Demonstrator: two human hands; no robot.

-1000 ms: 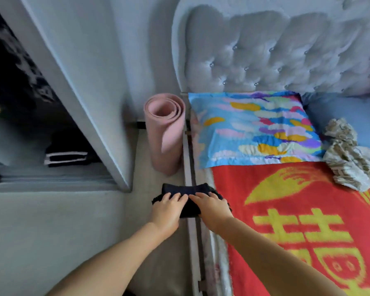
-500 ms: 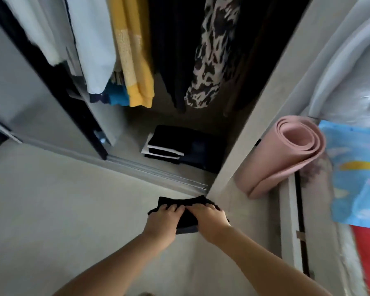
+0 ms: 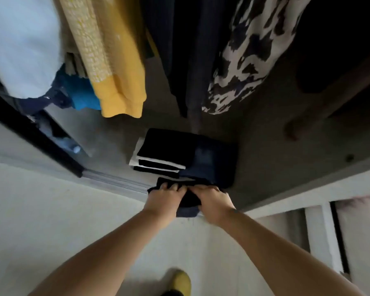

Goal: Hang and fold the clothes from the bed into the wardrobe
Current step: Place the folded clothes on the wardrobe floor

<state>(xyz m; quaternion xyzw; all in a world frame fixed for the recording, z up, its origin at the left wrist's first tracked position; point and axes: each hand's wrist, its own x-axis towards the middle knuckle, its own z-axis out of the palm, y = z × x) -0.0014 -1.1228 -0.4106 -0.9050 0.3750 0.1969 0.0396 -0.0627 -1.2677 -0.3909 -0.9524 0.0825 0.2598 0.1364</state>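
Both hands have carried the small folded black cloth garment (image 3: 188, 200) from bedside to wardrobe threshold. Left hand (image 3: 163, 199) and right hand (image 3: 212, 202) grip it side by side, its long axis crosswise. Directly ahead, just beyond, lies the stack of folded dark clothes (image 3: 179, 157) on the grey wardrobe floor (image 3: 276, 167).

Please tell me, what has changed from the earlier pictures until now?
The person turned from the bed and carried the folded dark garment to the wardrobe, up to the stack of folded clothes on its floor. Nothing was let go: left hand and right hand grip it as before.
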